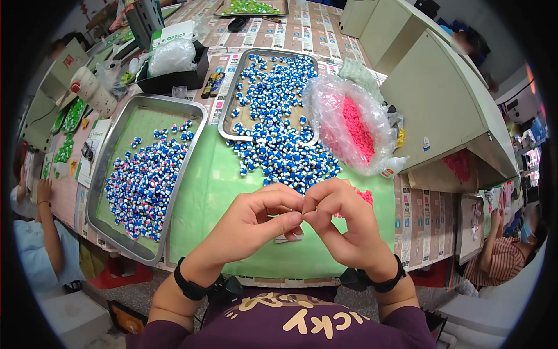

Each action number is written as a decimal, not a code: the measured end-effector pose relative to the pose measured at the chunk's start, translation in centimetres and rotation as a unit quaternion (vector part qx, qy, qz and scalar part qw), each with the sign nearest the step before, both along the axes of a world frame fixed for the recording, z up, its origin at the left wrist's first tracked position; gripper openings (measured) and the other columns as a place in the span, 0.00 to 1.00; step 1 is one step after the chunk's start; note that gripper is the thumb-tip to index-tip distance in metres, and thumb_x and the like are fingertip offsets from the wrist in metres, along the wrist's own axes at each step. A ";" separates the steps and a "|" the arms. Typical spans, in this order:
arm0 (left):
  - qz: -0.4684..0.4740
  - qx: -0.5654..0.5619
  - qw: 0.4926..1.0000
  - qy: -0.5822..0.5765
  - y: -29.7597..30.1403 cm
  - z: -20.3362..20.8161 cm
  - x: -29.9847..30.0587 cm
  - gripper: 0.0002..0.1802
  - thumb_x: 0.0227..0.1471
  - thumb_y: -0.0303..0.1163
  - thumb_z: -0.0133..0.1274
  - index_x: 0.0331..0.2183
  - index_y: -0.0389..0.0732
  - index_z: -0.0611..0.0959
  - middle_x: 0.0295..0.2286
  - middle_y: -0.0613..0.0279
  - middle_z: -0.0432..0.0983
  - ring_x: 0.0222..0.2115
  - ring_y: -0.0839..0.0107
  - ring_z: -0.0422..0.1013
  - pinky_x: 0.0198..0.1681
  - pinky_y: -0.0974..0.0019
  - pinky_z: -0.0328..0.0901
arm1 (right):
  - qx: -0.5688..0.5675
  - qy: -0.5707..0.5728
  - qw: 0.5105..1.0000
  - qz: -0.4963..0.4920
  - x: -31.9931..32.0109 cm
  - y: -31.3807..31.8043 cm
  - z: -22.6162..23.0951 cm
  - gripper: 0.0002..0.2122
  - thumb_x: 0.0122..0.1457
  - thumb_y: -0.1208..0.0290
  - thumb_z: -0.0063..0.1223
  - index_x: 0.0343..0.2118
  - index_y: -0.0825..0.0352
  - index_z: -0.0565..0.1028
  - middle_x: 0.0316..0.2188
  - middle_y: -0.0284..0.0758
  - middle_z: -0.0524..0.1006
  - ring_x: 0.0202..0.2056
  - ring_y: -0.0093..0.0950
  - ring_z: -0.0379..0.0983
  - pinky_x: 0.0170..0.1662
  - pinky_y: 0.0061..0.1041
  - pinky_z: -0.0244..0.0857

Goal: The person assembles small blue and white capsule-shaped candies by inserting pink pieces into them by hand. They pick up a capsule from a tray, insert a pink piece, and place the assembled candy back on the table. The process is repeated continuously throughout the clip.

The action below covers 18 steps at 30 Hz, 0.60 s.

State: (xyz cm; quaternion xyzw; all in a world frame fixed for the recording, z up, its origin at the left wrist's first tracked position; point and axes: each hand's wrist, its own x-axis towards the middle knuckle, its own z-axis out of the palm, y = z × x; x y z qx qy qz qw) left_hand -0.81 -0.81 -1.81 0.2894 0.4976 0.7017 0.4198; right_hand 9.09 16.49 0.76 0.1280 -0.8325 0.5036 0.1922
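My left hand (254, 220) and my right hand (344, 216) meet over the green mat (200, 216), thumbs and forefingers pinched and fingertips touching. Whatever sits between those fingertips is too small or hidden to make out. Just beyond them a heap of small blue-and-white pieces (288, 160) spills from a metal tray (222, 110) onto the mat. Beside my right hand, partly behind it, lie some small pink pieces (365, 196). At the left, a second metal tray (96, 168) holds similar blue-and-white pieces (145, 186), with pink bits showing among them.
An open clear plastic bag (325, 110) of pink pieces stands at the right, near a pale metal cabinet (433, 99). Far left are a black box (195, 75) with plastic bags and a white bottle (93, 90). Other people work at both sides; one person's arm (51, 232) shows left.
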 end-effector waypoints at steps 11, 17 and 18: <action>0.008 -0.051 0.998 0.044 -0.8 0.2 0.5 0.07 0.57 0.29 0.54 0.34 0.34 0.81 0.33 0.65 0.72 0.27 0.79 0.71 0.25 0.77 0.67 | 0.085 0.033 0.995 0.033 0.4 0.5 -0.6 0.11 0.45 0.87 0.56 0.29 0.64 0.69 0.34 0.34 0.74 0.35 0.32 0.71 0.40 0.30 0.61; -0.036 -0.043 0.998 -0.032 -1.0 -0.4 0.5 0.06 0.56 0.27 0.54 0.35 0.34 0.82 0.34 0.64 0.72 0.29 0.80 0.70 0.25 0.78 0.67 | 0.097 0.050 0.993 0.044 0.3 0.4 -1.0 0.13 0.42 0.87 0.55 0.28 0.64 0.68 0.33 0.34 0.73 0.34 0.33 0.70 0.39 0.31 0.62; -0.016 -0.043 0.999 -0.013 -1.0 -0.3 0.7 0.06 0.56 0.26 0.54 0.36 0.34 0.82 0.34 0.64 0.72 0.30 0.79 0.70 0.26 0.77 0.68 | 0.089 0.046 0.994 0.039 0.2 0.3 -1.1 0.13 0.41 0.88 0.54 0.28 0.64 0.67 0.32 0.34 0.73 0.34 0.34 0.70 0.39 0.31 0.61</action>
